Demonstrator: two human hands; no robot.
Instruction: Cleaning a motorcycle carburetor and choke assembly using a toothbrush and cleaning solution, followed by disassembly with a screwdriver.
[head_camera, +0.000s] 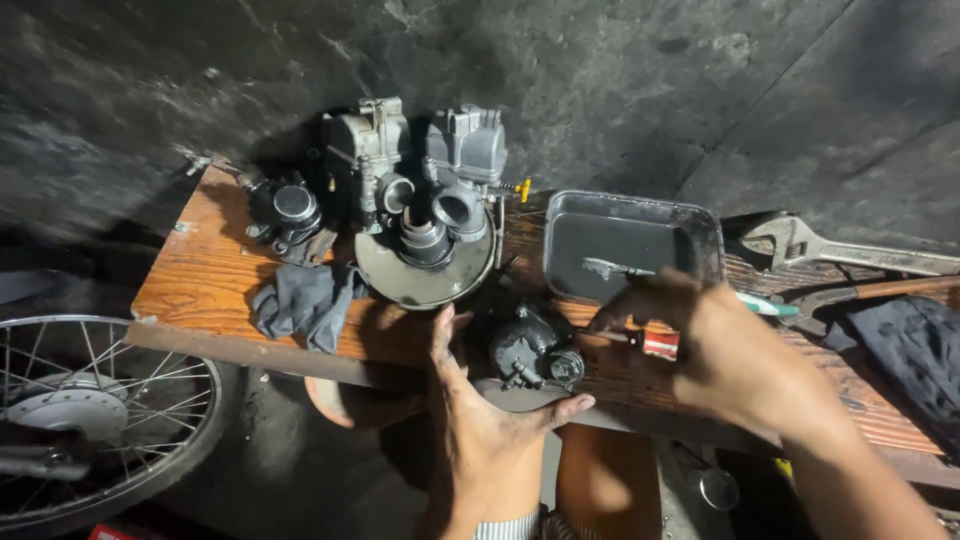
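My left hand (480, 400) cups the dark carburetor (535, 350) in a loose, open grip at the worktop (200, 270) edge, right hand (720, 350) pinching a screwdriver (655, 343); a slip could topple it.

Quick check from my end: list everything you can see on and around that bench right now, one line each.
Bench: one, orange-brown wood, across the middle.
Carburettors: two, grey metal, back of bench, side by side.
Round dish: one, dull metal, in front of the carburettors, black rubber sleeve in it.
Small black part: one, left of the carburettors.
Rag: one, grey, left front of bench.
Tray: one, dark metal, rectangular, right of the dish.
Wrench: one, silver, adjustable, far right.
Dark cloth: one, right end.
Spoked wheel: one, lower left, on the floor.
Black engine part: one, front edge.
Screwdriver: one, red handle.
Left hand: cupped against the black engine part.
Right hand: on the screwdriver.
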